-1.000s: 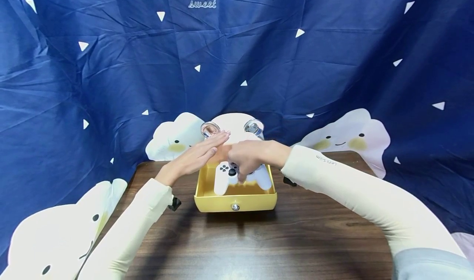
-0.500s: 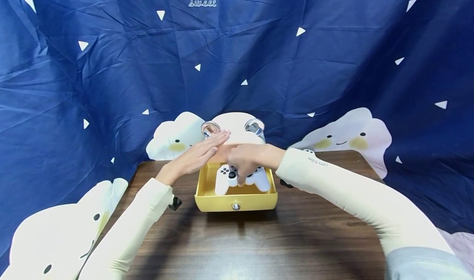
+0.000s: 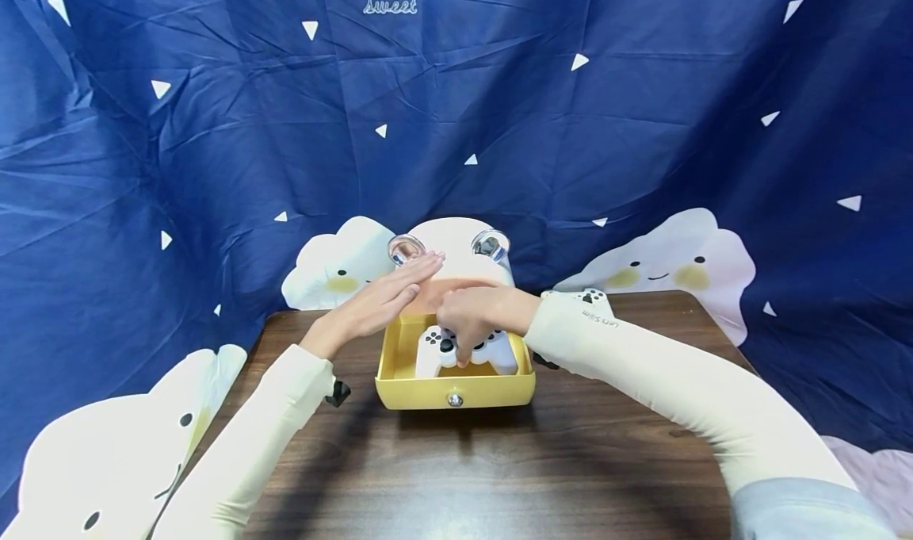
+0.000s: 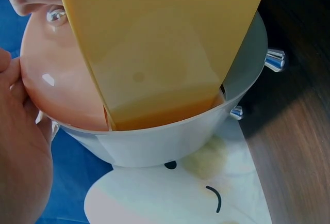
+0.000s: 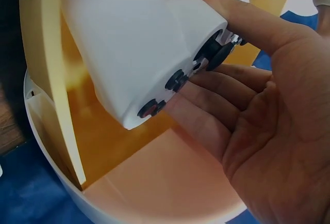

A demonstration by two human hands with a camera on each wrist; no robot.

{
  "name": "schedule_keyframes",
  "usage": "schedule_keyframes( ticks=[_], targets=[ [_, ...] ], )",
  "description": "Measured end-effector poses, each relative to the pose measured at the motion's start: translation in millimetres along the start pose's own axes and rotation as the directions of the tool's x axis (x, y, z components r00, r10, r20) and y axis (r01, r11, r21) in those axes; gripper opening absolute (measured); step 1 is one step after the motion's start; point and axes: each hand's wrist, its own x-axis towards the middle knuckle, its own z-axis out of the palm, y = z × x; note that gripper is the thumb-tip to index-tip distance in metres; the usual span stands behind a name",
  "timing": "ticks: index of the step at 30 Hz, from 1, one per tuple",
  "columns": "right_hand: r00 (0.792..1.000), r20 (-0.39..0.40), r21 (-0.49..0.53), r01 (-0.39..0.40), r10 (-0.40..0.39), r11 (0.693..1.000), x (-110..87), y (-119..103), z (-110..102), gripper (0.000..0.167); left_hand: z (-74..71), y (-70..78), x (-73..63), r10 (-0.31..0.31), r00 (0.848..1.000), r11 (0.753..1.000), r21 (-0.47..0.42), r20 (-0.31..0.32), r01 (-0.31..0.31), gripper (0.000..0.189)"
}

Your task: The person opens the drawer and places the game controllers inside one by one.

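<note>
Placing the controller (image 5: 124, 53) in the drawer (image 3: 421, 395) seems underway, right hand (image 3: 472, 316) gripping it, left hand (image 3: 372, 302) straight-fingered; release likely called for next.

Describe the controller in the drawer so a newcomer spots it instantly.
Above the brown table, find the yellow drawer with a silver knob. Inside it, the right hand grips a white controller with black thumbsticks. Its place inside yellow walls sets it apart from the similar white item partly hidden by the right sleeve.

The left arm (image 3: 260, 429) and right arm (image 3: 663, 373) reach forward and inward. The left hand (image 3: 374, 304) is flat, fingers (image 3: 422, 267) nearly straight; the right hand (image 3: 476, 316) grips, thumb (image 5: 245, 20) opposite its fingers.
</note>
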Motion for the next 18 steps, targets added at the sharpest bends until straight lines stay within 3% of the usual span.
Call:
schedule_keyframes(
  ticks=[14, 18],
  targets=[
    [1.000, 0.014, -0.036, 0.014, -0.013, 0.999, 5.5, -4.0, 5.7, 0.037, 0.4, -0.9, 0.5, 0.007, 1.000, 1.000, -0.006, -0.008, -0.007, 0.053],
    [0.998, 0.052, -0.027, -0.021, 0.022, 0.999, 5.5, -4.6, 6.3, 0.035, 0.7, -1.5, 0.0, 0.009, 1.000, 1.000, -0.008, -0.007, -0.009, 0.053]
  ],
)
